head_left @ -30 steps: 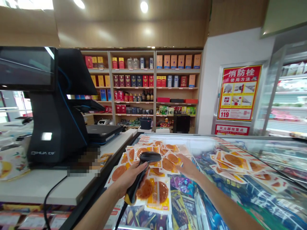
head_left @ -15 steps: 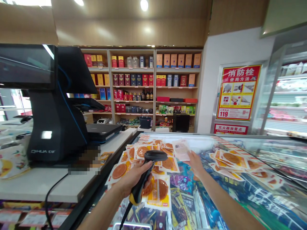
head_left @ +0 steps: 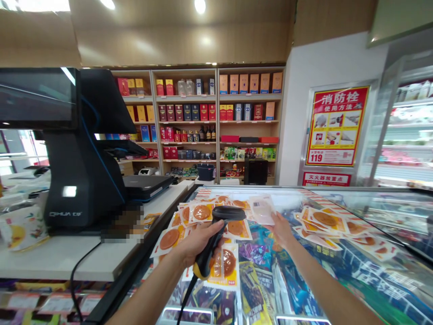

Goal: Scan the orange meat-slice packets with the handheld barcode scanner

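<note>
My left hand [head_left: 202, 241] is wrapped round the handle of a black and yellow barcode scanner [head_left: 228, 213], its cable trailing down toward me. The scanner's head points right, at a pale flat packet [head_left: 262, 208] whose back side faces up. That packet is pinched at its right edge by my right hand [head_left: 281, 229]. Beneath both hands, several yellow-and-white food packets [head_left: 169, 239] with round brown pieces lie spread on the glass freezer top [head_left: 287, 194]. A second pile of such packets [head_left: 323, 220] rests to the right.
On the left, a black checkout terminal [head_left: 81, 180] stands on a white counter [head_left: 101, 259], with a cable [head_left: 76, 271] hanging over its edge. Bagged goods [head_left: 252, 289] show through the freezer glass. Behind are shelves [head_left: 216, 122] of boxes and a red notice [head_left: 336, 126].
The scanner and my left hand have shifted right and slightly up. The pale packet, in my right hand, has also moved a little right.
</note>
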The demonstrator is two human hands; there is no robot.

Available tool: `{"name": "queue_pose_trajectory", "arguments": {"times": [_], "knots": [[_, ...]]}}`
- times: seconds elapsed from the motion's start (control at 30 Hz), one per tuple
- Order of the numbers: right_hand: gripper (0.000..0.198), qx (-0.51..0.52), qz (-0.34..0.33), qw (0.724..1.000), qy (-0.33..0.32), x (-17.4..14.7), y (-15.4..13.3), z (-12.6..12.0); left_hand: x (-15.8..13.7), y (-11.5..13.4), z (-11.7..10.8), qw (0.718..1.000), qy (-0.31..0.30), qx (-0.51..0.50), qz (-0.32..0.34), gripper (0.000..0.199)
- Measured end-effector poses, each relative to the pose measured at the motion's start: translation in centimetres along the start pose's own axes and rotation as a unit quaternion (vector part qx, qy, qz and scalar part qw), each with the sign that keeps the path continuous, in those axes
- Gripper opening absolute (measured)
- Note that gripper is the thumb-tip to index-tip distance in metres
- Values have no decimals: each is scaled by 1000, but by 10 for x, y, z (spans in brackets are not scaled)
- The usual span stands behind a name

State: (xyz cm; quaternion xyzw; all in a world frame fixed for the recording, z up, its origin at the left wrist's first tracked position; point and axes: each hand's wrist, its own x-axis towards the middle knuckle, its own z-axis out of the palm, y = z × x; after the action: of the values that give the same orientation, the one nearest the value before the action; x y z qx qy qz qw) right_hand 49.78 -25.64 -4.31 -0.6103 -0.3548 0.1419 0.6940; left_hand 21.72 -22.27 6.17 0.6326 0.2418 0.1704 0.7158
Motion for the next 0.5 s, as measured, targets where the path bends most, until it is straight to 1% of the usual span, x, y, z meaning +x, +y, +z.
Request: {"name": "queue_pose_trajectory", "arguments": {"times": [0.1, 0.17, 0.2, 0.23, 0.27, 0.33, 0.37, 0.43, 0.5], "knots": [[40, -87, -28, 995, 42, 2, -6, -8, 1, 0, -1, 1000, 3, 3, 9, 35], [39, -158, -53, 983, 79, 5, -12, -19, 1, 0, -4, 1000, 20, 6, 16, 35], [39, -202, -66, 972, 101, 7, -16, -28, 0, -1, -6, 999, 30, 8, 16, 35], [40, -253, -80, 956, 122, 10, -19, -38, 0, -1, -8, 999, 39, 9, 14, 35], [41, -313, -99, 934, 139, 12, -22, -49, -1, -1, -10, 999, 46, 11, 11, 36], [43, -419, -146, 882, 158, 16, -25, -73, -2, -2, -15, 998, 54, 14, 6, 36], [43, -455, -171, 860, 154, 17, -25, -85, -3, -3, -16, 998, 56, 14, 4, 36], [43, -517, -217, 819, 122, 16, -22, -108, -4, -5, -18, 998, 57, 14, 4, 35], [41, -558, -226, 792, 98, 11, -16, -126, -3, -6, -18, 998, 55, 16, 4, 35]]}}
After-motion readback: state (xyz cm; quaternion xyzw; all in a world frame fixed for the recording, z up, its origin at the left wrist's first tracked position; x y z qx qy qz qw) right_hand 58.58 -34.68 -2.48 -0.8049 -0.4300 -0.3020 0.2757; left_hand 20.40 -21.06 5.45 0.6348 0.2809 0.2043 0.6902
